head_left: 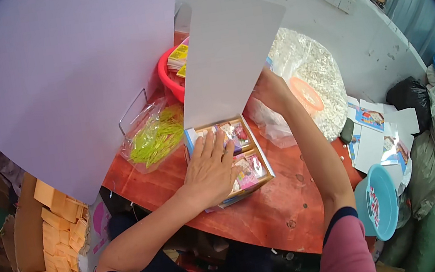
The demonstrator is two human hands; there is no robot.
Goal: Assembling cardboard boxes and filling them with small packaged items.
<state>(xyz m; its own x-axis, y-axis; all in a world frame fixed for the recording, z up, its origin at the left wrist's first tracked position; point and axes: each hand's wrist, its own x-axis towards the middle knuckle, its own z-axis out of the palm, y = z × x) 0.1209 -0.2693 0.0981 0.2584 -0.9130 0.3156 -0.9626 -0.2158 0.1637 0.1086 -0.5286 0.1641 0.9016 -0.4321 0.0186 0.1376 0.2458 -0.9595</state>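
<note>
A small open cardboard box (267, 165) sits on the red-brown table, filled with colourful printed packets (250, 167). Its tall white lid (230, 49) stands raised at the far side. My left hand (206, 174) lies over the packets, fingers stretched out and pressing lightly on them. Beside the right edge of the lid is my right hand (271, 91), close to a clear plastic bag (266, 123); the lid hides its fingers, so what it holds, if anything, does not show.
Yellow-green sticks lie in a plastic bag (156, 137), near a red basin (168, 76). Small white pieces (319, 64) fill a big clear bag with an orange scoop (306, 94). Printed cartons (367, 119) and a blue basin (375, 168) stand right; a carton of wooden pieces (55, 233) left.
</note>
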